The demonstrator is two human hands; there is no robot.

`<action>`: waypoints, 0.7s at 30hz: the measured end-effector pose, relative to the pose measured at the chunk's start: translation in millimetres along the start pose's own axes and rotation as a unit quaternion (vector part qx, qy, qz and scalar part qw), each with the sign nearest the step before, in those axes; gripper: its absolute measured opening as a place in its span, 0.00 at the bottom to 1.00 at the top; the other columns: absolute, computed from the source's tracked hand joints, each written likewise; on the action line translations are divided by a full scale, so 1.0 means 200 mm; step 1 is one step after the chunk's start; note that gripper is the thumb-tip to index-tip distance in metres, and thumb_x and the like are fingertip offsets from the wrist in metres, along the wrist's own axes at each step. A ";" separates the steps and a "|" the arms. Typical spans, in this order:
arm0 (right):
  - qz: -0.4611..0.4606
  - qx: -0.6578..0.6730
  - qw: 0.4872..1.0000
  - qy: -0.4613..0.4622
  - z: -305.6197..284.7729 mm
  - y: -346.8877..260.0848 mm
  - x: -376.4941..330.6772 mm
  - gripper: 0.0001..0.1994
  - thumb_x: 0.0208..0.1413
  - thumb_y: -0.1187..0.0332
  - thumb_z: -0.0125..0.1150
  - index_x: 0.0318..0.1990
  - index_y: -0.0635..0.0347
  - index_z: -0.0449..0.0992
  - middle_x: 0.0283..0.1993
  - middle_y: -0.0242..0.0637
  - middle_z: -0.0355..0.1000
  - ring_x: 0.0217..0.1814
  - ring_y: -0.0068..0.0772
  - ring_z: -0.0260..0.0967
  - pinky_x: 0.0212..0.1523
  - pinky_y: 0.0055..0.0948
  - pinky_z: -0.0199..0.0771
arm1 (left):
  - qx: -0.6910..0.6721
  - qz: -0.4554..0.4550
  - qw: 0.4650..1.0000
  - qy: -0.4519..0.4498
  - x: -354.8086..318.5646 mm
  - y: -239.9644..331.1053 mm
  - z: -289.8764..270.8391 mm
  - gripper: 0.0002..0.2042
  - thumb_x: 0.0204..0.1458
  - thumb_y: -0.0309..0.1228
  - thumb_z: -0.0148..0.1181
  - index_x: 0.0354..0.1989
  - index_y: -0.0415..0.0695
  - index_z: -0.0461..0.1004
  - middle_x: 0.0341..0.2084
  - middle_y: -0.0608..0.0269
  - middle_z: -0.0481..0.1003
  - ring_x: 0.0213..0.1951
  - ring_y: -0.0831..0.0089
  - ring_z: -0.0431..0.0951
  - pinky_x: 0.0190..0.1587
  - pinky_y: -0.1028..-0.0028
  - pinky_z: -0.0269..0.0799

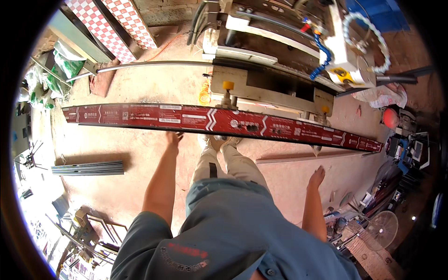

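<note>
A long bar (196, 117) wrapped in red printed film, with dark edges, lies across in front of me on the machine's front supports. A ragged dark opening (252, 128) shows in its film right of the middle. My left hand (174, 138) is at the bar's near edge, left of my legs. Its fingers look apart and are not wrapped round the bar; whether their tips touch it I cannot tell. Lower and to the right, my right hand (317, 177) hangs away from the bar, fingers loosely stretched, with nothing visible in it.
Behind the bar stands a machine (275, 35) with yellow-capped clamps (228, 86) and a blue jointed hose (323, 58). Dark strips (87, 168) lie on the floor at left. Checkered panels (130, 21) lean at the back left. A fan (382, 226) stands among clutter at right.
</note>
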State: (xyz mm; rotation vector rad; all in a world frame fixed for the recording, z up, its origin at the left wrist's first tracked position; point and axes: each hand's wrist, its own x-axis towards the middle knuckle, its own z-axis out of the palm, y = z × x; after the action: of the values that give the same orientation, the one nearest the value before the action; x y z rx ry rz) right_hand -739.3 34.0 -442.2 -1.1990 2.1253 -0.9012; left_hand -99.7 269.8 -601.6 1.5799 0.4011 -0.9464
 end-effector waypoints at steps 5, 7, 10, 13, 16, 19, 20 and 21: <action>-0.160 -0.271 0.917 -0.246 -0.11 0.00 -0.66 0.17 0.67 0.60 0.46 0.48 0.67 0.72 0.48 0.50 0.69 0.52 0.46 0.66 0.57 0.38 0.65 | 0.288 0.187 0.933 -0.103 0.34 -0.33 0.23 0.17 0.57 0.42 0.53 0.50 0.45 0.70 0.43 0.54 0.76 0.42 0.59 0.78 0.44 0.59 0.75; -0.142 -0.313 0.873 -0.347 -0.11 -0.07 -0.90 0.15 0.67 0.61 0.46 0.49 0.63 0.72 0.48 0.47 0.70 0.49 0.43 0.69 0.52 0.36 0.69 | 0.359 0.277 0.882 -0.131 0.47 -0.40 0.34 0.17 0.57 0.40 0.54 0.49 0.44 0.70 0.43 0.53 0.76 0.42 0.58 0.78 0.44 0.59 0.75; -0.059 -0.313 0.833 -0.453 0.00 -0.36 -1.14 0.15 0.63 0.60 0.54 0.50 0.62 0.72 0.49 0.42 0.70 0.42 0.33 0.70 0.42 0.29 0.72 | 0.407 0.277 0.866 -0.089 0.69 -0.50 0.55 0.18 0.53 0.36 0.56 0.50 0.41 0.72 0.45 0.50 0.76 0.47 0.52 0.77 0.48 0.60 0.74; 0.046 -0.326 0.798 -0.504 0.10 -0.53 -1.24 0.17 0.64 0.59 0.54 0.54 0.61 0.72 0.51 0.42 0.72 0.48 0.34 0.71 0.49 0.32 0.72 | 0.485 0.178 0.847 -0.124 0.76 -0.37 0.72 0.25 0.53 0.32 0.52 0.61 0.43 0.62 0.57 0.47 0.68 0.58 0.52 0.68 0.60 0.57 0.64; 0.098 -0.328 0.800 -0.492 0.23 -0.65 -1.27 0.18 0.64 0.60 0.53 0.55 0.63 0.70 0.52 0.40 0.73 0.51 0.33 0.71 0.53 0.32 0.70 | 0.527 0.173 0.817 -0.159 0.84 -0.34 0.83 0.29 0.54 0.31 0.52 0.66 0.45 0.56 0.63 0.51 0.62 0.63 0.57 0.62 0.64 0.60 0.59; 0.155 -0.268 0.831 -0.462 0.33 -0.72 -1.22 0.18 0.66 0.61 0.50 0.55 0.64 0.69 0.51 0.39 0.73 0.53 0.32 0.71 0.56 0.32 0.68 | 0.451 0.213 0.848 -0.180 0.95 -0.43 0.89 0.31 0.54 0.31 0.53 0.68 0.45 0.52 0.65 0.54 0.60 0.65 0.58 0.60 0.66 0.62 0.57; 0.152 -0.264 0.837 -0.454 0.38 -0.75 -1.22 0.17 0.67 0.61 0.49 0.55 0.65 0.69 0.51 0.39 0.72 0.52 0.31 0.71 0.55 0.32 0.68 | 0.434 0.221 0.860 -0.154 0.98 -0.46 0.91 0.26 0.54 0.32 0.54 0.62 0.44 0.61 0.61 0.52 0.65 0.61 0.56 0.65 0.62 0.61 0.61; 0.152 -0.265 0.839 -0.451 0.40 -0.78 -1.23 0.17 0.67 0.61 0.49 0.55 0.65 0.69 0.51 0.39 0.72 0.52 0.31 0.71 0.55 0.31 0.68 | 0.446 0.189 0.858 -0.170 1.00 -0.43 0.92 0.22 0.54 0.33 0.55 0.59 0.44 0.65 0.59 0.52 0.66 0.59 0.56 0.67 0.61 0.61 0.63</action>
State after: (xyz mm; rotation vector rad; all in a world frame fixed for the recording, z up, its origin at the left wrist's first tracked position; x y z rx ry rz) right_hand -486.9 168.4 -344.0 -1.1402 1.6740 0.4081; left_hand -102.5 69.1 -804.1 2.1345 -0.6919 -1.1351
